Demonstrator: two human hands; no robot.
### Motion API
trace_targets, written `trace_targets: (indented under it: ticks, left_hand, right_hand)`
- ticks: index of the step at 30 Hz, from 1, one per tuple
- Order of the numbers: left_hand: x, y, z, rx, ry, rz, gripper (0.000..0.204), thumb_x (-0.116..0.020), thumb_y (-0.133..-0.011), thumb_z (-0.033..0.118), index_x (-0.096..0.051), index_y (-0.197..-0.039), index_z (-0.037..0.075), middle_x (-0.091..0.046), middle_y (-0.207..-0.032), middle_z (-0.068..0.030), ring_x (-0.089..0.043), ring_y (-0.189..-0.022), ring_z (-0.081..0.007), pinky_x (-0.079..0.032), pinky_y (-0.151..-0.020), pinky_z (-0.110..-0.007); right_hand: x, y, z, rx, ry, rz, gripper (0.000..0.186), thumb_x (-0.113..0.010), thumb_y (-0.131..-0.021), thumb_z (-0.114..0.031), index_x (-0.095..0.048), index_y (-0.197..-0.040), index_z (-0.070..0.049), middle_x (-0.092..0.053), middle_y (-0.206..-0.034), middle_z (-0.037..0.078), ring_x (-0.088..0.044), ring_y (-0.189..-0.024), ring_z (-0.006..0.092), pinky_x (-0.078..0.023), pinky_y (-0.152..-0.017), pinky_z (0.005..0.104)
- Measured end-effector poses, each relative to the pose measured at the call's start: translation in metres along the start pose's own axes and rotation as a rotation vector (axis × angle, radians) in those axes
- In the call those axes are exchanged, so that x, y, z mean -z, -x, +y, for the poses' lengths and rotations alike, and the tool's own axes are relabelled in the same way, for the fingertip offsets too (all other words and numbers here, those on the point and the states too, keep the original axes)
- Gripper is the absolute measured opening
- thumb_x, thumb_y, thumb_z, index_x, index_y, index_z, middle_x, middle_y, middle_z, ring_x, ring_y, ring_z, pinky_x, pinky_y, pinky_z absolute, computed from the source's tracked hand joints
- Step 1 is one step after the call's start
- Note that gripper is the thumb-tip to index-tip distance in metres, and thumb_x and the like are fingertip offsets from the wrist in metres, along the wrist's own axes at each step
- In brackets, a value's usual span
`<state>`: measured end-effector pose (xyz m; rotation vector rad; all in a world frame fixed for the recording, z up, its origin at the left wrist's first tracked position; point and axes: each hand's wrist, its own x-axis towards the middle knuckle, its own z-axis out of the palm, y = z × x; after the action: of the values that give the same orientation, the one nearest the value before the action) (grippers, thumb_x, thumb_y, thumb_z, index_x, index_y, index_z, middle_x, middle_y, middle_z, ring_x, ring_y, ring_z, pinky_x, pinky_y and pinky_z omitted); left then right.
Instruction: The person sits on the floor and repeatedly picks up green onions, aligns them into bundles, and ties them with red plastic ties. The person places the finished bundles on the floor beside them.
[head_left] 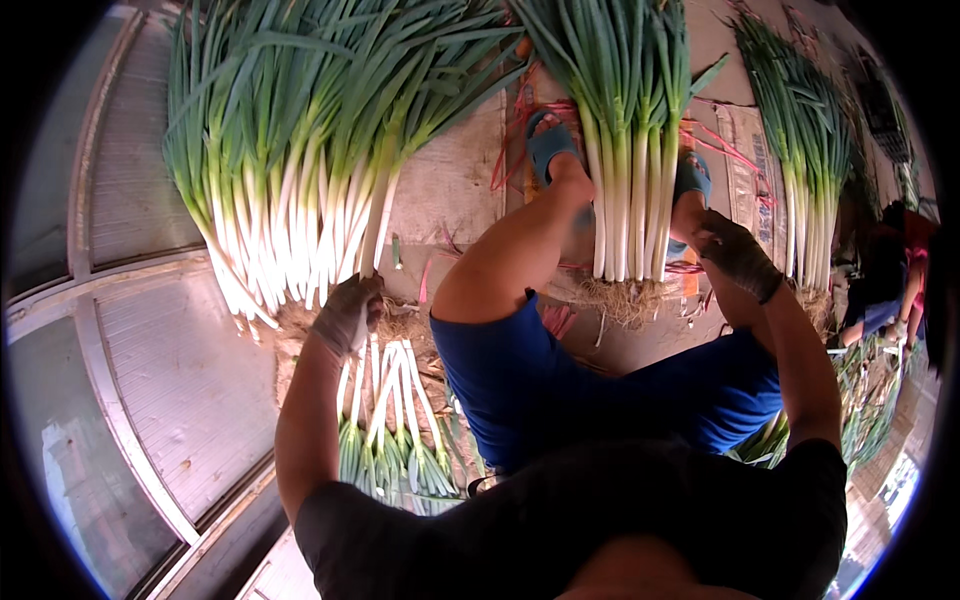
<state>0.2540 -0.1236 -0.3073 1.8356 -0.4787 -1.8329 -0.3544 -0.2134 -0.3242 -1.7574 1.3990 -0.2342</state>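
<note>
My left hand (pixel 350 312), in a pale work glove, is closed around the root end of a long green onion (pixel 375 225). Its white stalk points away from me over the right side of a wide pile of green onions (pixel 290 200). Between my feet lies a bundle of green onions (pixel 628 190), white ends and brown roots toward me. My right hand (pixel 738 258), also gloved, is beside my right ankle, right of that bundle. Its fingers are curled; whatever they may hold is hidden.
More green onions (pixel 400 400) lie near my left hip, leaves toward me. Another bundle (pixel 805 170) lies at the far right. Red plastic ties (pixel 735 148) are strewn over flattened cardboard (pixel 440 195). Metal-framed panels (pixel 150 170) line the left side. Another person (pixel 890 280) works at the right edge.
</note>
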Motion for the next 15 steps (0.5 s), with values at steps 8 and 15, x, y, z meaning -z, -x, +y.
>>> trace_targets:
  ticks: [8, 15]
  left_hand:
    - [-0.105, 0.185, -0.029, -0.021, 0.042, -0.013, 0.028, -0.064, -0.092, 0.031, -0.053, -0.099, 0.007, -0.051, -0.063, -0.0004, -0.048, -0.047, -0.0103, -0.039, -0.041, -0.023]
    - [-0.184, 0.272, -0.088, -0.066, -0.11, 0.047, 0.019, -0.058, -0.097, 0.024, -0.047, -0.095, 0.008, -0.047, -0.066, 0.002, -0.045, -0.05, -0.0071, -0.036, -0.041, -0.023]
  right_hand:
    - [-0.061, 0.059, -0.143, 0.335, -0.439, -0.248, 0.036, -0.062, -0.09, -0.013, -0.055, -0.125, -0.007, -0.062, -0.096, 0.005, -0.062, -0.087, 0.0157, -0.051, -0.077, 0.0296]
    - [-0.2, 0.105, -0.198, 0.831, -0.659, -0.08, 0.04, -0.063, -0.092, -0.027, -0.049, -0.119, -0.002, -0.062, -0.103, 0.013, -0.063, -0.093, 0.0196, -0.053, -0.077, 0.0333]
